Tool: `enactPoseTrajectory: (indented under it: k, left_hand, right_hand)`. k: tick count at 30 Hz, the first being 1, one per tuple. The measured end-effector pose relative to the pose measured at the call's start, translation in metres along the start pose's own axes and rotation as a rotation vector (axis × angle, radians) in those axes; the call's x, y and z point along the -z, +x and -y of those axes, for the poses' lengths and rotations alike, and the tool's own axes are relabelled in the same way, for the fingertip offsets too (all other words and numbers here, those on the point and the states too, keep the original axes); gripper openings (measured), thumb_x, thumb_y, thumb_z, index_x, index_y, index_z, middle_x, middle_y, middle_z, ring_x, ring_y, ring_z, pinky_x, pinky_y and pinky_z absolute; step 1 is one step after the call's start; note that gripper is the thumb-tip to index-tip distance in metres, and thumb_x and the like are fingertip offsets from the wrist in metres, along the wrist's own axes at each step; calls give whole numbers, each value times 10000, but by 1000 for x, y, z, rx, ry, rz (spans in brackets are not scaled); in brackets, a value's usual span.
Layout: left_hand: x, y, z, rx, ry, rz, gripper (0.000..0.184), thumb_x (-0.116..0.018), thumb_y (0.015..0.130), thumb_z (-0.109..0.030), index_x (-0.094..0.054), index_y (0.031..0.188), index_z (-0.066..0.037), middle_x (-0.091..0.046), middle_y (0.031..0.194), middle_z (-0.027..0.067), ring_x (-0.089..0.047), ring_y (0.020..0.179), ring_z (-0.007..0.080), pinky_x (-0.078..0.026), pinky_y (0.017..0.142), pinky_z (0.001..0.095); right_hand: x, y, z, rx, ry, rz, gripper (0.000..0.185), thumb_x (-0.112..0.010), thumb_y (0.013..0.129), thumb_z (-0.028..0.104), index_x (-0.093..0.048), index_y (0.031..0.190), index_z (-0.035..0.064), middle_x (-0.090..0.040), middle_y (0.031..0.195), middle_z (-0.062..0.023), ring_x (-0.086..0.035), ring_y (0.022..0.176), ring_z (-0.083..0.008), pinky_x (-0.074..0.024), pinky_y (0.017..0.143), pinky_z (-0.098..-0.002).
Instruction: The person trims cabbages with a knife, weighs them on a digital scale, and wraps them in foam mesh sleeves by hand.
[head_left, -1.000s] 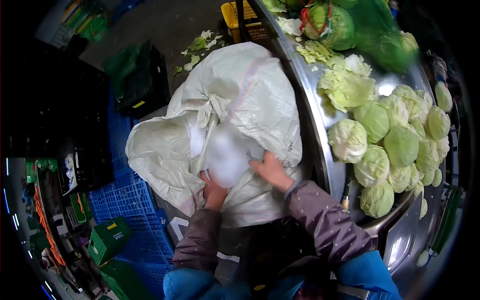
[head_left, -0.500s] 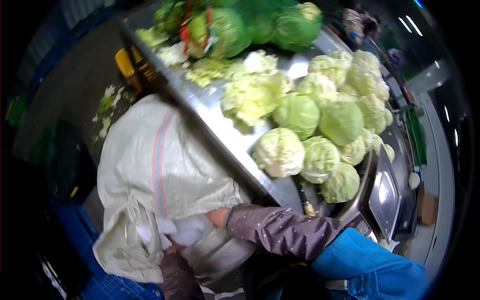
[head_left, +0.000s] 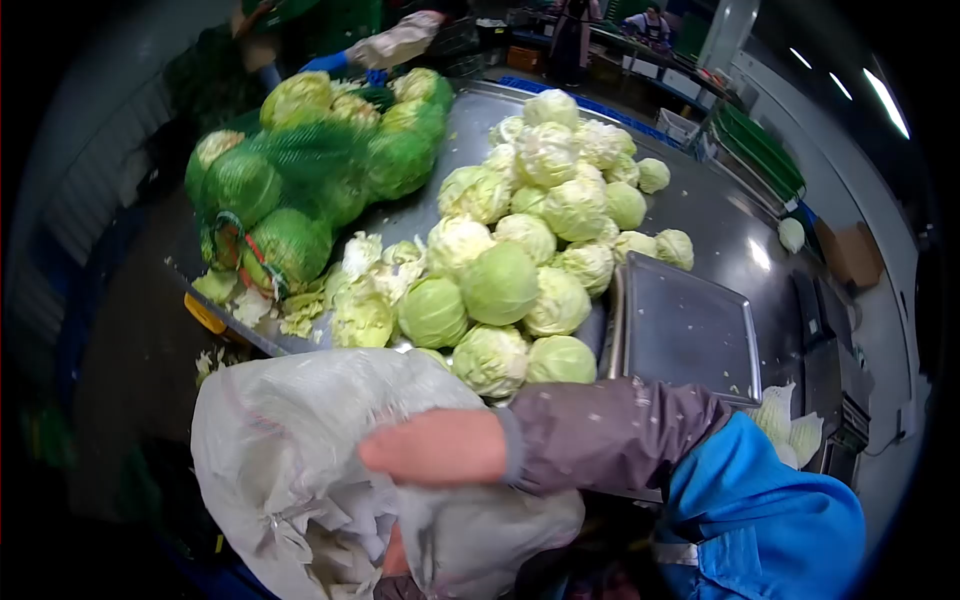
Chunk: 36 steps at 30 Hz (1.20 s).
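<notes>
A white woven sack (head_left: 320, 385) stands in front of me, its mouth gaping toward me with crumpled white liner pieces (head_left: 350, 515) inside. My right hand (head_left: 435, 447) is over the sack's near upper side. Motion smears its fingers, so their grip and any contact cannot be made out. Low at the mouth, only a sliver of my left hand (head_left: 394, 555) shows beside the white pieces; its fingers are hidden. Just beyond the sack, trimmed cabbages (head_left: 500, 283) are heaped on a metal table (head_left: 715, 225).
A green net bag of cabbages (head_left: 310, 170) lies at the left, near loose leaves (head_left: 362, 310). A flat metal scale plate (head_left: 690, 325) is right of the heap. Behind the net bag, a co-worker's blue-gloved hand (head_left: 325, 63) reaches in. Green crates (head_left: 755, 150) stand farther right.
My view has tilted up and shifted, showing more of the far table. The right hand has risen from the sack's mouth across its upper side. The left hand remains low at the mouth.
</notes>
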<state>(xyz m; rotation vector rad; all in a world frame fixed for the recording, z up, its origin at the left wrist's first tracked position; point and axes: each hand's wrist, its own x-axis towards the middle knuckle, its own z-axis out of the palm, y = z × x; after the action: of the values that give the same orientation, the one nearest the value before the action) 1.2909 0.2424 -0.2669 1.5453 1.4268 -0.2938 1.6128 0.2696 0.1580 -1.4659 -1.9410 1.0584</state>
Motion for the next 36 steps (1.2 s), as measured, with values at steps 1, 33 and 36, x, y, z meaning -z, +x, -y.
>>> enactPoseTrajectory:
  k: [1,33,36]
  left_hand:
    - [5,-1,-6,-11,-7,-16,928,-756,554,-275,-276,1297,5,-275,1329,233,-280,1236,337,-292,987,400]
    - [108,-197,-229,-370,154,-925,351,-586,779,-149,-515,1072,30,-555,1036,201,-533,966,301,-387,851,344]
    - [128,-203,-237,-506,-95,-995,280,-565,792,-128,-521,1007,47,-570,974,158,-545,867,242,-410,791,314]
  right_hand:
    - [10,-3,2,-89,-12,38,241,-337,882,195,-492,948,22,-580,880,-155,-587,808,-311,-478,677,-362]
    - [75,-549,-95,-530,402,-954,164,-544,800,81,-597,910,-28,-613,767,-60,-569,682,-99,-468,603,-233]
    - [92,-537,-109,-506,401,-922,169,-536,809,88,-591,912,-33,-608,771,-55,-562,680,-94,-468,609,-229]
